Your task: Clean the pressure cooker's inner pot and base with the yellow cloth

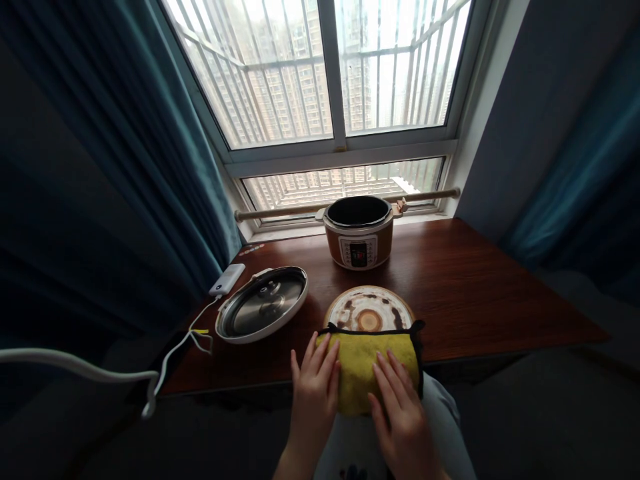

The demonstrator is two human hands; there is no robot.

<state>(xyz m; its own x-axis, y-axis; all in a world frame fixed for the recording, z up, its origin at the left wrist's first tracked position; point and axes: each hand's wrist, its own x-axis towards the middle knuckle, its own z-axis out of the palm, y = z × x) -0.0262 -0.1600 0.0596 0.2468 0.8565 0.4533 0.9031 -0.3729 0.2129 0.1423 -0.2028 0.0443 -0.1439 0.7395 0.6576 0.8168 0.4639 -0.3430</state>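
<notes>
A yellow cloth (364, 363) with a dark edge lies draped over the near side of a round inner pot base (369, 310), brownish with burnt rings. My left hand (314, 387) rests flat on the cloth's left part, fingers stretched out. My right hand (400, 407) lies flat on its right part, fingers also extended. Both press on the cloth over the near table edge.
A brown electric cooker body (359, 233) stands open near the window. Its metal lid (261, 305) lies upside down at left, beside a white power bank (227, 279) with a white cable (75, 365). The wooden table (480, 287) stretches right. Teal curtains (165, 147) hang left.
</notes>
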